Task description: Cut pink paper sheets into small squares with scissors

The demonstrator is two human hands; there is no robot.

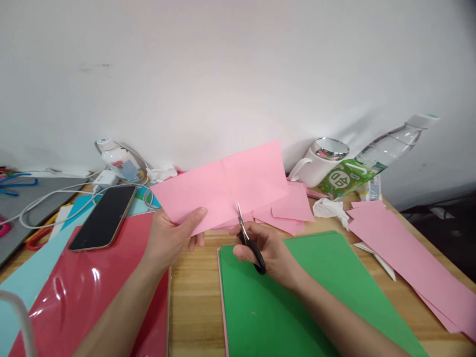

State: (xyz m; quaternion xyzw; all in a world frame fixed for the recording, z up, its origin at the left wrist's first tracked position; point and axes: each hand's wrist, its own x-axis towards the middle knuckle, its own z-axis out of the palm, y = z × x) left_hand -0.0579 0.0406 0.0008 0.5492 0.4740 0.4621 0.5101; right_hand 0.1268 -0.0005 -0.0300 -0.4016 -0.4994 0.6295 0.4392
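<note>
Fingers of the left hand [169, 240] pinch pink rectangular paper [223, 186]; the right hand's [269, 250] fingers hold black-handled metal scissors [257, 257].

At centre, your left hand [173, 235] pinches a pink sheet [219, 188] toward its seven o'clock edge; your right hand [273, 253] holds black-handled scissors [257, 257], blades overlapping the sheet's five o'clock edge. On the tabletop [193, 292], green sheets [290, 292] lie at five o'clock, pink strips [405, 258] toward four, a white mug [317, 166] near three, and a phone [105, 218] between eight and nine.
</note>
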